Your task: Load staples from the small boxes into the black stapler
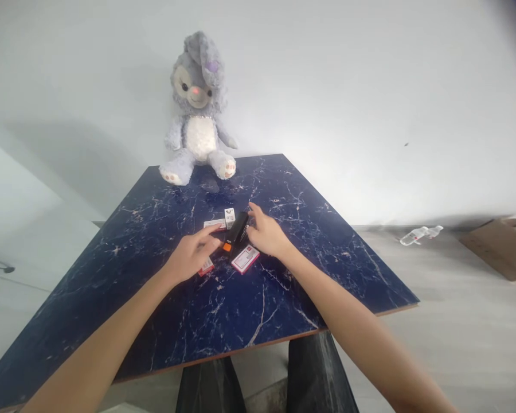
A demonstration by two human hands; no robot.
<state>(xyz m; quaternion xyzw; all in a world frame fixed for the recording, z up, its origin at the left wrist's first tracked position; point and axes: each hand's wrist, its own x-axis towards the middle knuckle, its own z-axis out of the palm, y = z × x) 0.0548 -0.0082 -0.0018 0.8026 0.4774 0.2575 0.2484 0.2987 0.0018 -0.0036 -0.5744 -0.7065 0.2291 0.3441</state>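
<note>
A long black object (237, 228) with an orange end piece lies at the middle of the table; its kind I cannot make out. My left hand (191, 255) is beside it on the left, open, index finger and thumb stretched toward it. On the other side, my right hand (266, 232) is open, its fingers apart near the object's far end. Small boxes surround the object: a white one with dark print (229, 215), a red-and-white one (246, 259) in front, another pale box (212, 223) by my left index finger, and a red-edged box (207, 267) partly hidden under my left hand.
The dark blue marbled table (223, 332) has a grey plush rabbit (200, 120) sitting at its back edge against the white wall. On the floor to the right are a clear plastic item (417, 235) and a cardboard box (496, 246). My legs are under the front edge.
</note>
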